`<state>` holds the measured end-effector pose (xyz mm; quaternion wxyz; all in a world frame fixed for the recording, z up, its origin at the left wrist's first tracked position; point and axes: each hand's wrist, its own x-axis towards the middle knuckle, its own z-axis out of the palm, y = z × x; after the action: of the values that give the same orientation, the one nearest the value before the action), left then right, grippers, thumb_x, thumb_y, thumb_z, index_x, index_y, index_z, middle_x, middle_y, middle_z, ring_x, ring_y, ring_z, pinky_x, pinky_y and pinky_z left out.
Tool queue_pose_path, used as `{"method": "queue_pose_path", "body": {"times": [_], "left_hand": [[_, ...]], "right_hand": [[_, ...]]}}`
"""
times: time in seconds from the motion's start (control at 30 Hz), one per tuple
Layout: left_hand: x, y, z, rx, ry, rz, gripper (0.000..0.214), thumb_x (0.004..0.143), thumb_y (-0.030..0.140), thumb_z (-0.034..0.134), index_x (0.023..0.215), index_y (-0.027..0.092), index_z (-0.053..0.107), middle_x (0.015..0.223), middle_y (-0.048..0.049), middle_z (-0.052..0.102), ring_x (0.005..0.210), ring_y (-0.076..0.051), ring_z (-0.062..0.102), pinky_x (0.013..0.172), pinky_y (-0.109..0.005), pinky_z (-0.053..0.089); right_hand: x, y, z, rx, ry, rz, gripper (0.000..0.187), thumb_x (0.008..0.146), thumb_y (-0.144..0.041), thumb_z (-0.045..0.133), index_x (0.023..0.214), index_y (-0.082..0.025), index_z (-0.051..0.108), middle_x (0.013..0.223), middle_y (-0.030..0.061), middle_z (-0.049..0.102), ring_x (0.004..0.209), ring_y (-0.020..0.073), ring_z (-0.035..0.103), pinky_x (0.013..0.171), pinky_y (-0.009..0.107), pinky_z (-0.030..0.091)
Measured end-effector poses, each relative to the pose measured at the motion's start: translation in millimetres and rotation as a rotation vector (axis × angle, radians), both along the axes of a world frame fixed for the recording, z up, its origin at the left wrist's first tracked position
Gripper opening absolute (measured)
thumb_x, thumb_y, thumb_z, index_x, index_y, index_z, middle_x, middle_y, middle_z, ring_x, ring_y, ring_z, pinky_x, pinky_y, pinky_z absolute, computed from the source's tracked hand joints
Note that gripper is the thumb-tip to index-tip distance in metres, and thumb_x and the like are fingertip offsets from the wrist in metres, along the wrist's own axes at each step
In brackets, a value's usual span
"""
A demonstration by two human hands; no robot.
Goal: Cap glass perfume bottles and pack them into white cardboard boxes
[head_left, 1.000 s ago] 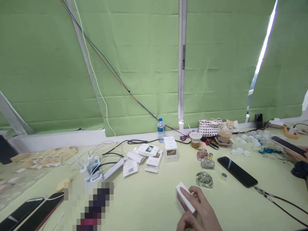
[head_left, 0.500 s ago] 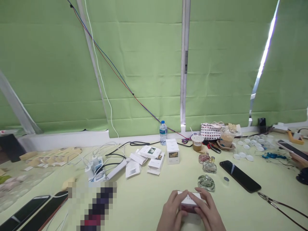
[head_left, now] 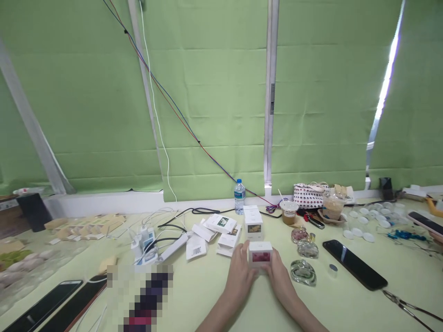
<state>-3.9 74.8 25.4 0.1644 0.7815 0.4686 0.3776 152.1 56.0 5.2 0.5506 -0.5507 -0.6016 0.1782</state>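
A small white box (head_left: 260, 254) with a dark red picture on its front stands upright between my hands. My left hand (head_left: 240, 269) presses its left side, and my right hand (head_left: 278, 272) grips the right side. Directly behind it is another white box (head_left: 253, 226) with a yellowish picture. Several flattened white cartons (head_left: 221, 223) lie to the left of that box. Right of my right hand sit a clear glass bottle (head_left: 303, 272), a second glass bottle (head_left: 307, 249) and a pinkish one (head_left: 299, 234).
A water bottle (head_left: 239, 197) stands at the back. On the right lie a black phone (head_left: 355, 264), a small silver cap (head_left: 332, 268) and pliers (head_left: 398, 299). A power strip (head_left: 147, 244) with tangled cables and two phones (head_left: 48, 302) are on the left.
Both hands have carried the white box forward, away from me, close to the other boxed item. It now shows its picture side upright. The camera view has shifted slightly.
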Motion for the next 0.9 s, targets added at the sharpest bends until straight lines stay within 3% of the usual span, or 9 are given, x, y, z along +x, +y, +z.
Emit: {"method": "queue_pose_path", "body": {"times": [0.1,0.17,0.43,0.57,0.67,0.8,0.9], "left_hand": [[-12.2,28.3,-9.6,0.050,-0.028,0.197,0.064,0.083,0.028,0.054,0.141,0.017,0.030,0.147,-0.0160,0.031,0.142,-0.034,0.018,0.114,-0.055,0.017],[-21.6,41.1,-15.4,0.074,-0.044,0.309,0.061,0.086,0.031,0.050,0.140,0.016,0.027,0.147,-0.0168,0.028,0.143,-0.035,0.014,0.114,-0.057,0.014],[-44.3,57.2,-16.0,0.143,-0.041,0.448,0.050,0.091,0.039,0.042,0.134,0.016,0.033,0.133,-0.0152,0.040,0.131,-0.030,0.035,0.109,-0.050,0.030],[-48.7,63.3,-10.1,0.156,-0.008,0.493,0.045,0.093,0.038,0.037,0.131,0.014,0.039,0.131,-0.0164,0.039,0.128,-0.031,0.038,0.105,-0.050,0.035],[-50.3,68.1,-4.6,0.169,0.060,0.500,0.037,0.093,0.038,0.038,0.122,0.019,0.052,0.136,-0.0158,0.032,0.130,-0.035,0.036,0.102,-0.053,0.037],[-46.4,82.1,4.7,0.229,0.197,0.448,0.038,0.083,0.029,0.056,0.120,0.020,0.057,0.147,-0.0141,0.028,0.141,-0.039,0.019,0.112,-0.058,0.021],[-37.3,100.7,11.7,0.249,0.285,0.391,0.046,0.076,0.019,0.066,0.121,0.017,0.056,0.145,-0.0158,0.039,0.143,-0.038,0.019,0.115,-0.059,0.013]], "right_hand": [[-6.3,32.6,-4.1,0.037,-0.018,-0.096,0.029,0.078,-0.017,0.046,0.106,-0.019,0.056,0.095,0.0087,0.062,0.087,0.0265,0.066,0.076,0.039,0.054],[-9.2,48.9,-11.0,0.061,-0.035,-0.137,0.031,0.078,-0.017,0.045,0.107,-0.019,0.056,0.097,0.0092,0.060,0.091,0.0273,0.064,0.080,0.040,0.053],[-9.2,82.9,-31.7,0.120,-0.189,-0.239,0.038,0.078,-0.015,0.048,0.117,-0.016,0.050,0.104,0.0134,0.058,0.100,0.0324,0.057,0.087,0.047,0.048],[-10.1,83.0,-33.3,0.136,-0.272,-0.298,0.048,0.082,-0.018,0.046,0.129,-0.012,0.042,0.115,0.0187,0.053,0.106,0.0360,0.054,0.089,0.051,0.046],[-12.8,73.9,-30.2,0.162,-0.309,-0.350,0.056,0.087,-0.022,0.042,0.140,-0.011,0.032,0.124,0.0226,0.047,0.114,0.0407,0.051,0.087,0.056,0.045],[-17.5,58.6,-24.1,0.236,-0.341,-0.340,0.056,0.093,-0.023,0.036,0.146,-0.019,0.021,0.128,0.0186,0.042,0.115,0.0351,0.052,0.088,0.051,0.049],[-20.1,52.1,-21.2,0.308,-0.358,-0.285,0.054,0.093,-0.019,0.036,0.145,-0.023,0.022,0.127,0.0150,0.041,0.113,0.0296,0.054,0.087,0.046,0.053]]}}
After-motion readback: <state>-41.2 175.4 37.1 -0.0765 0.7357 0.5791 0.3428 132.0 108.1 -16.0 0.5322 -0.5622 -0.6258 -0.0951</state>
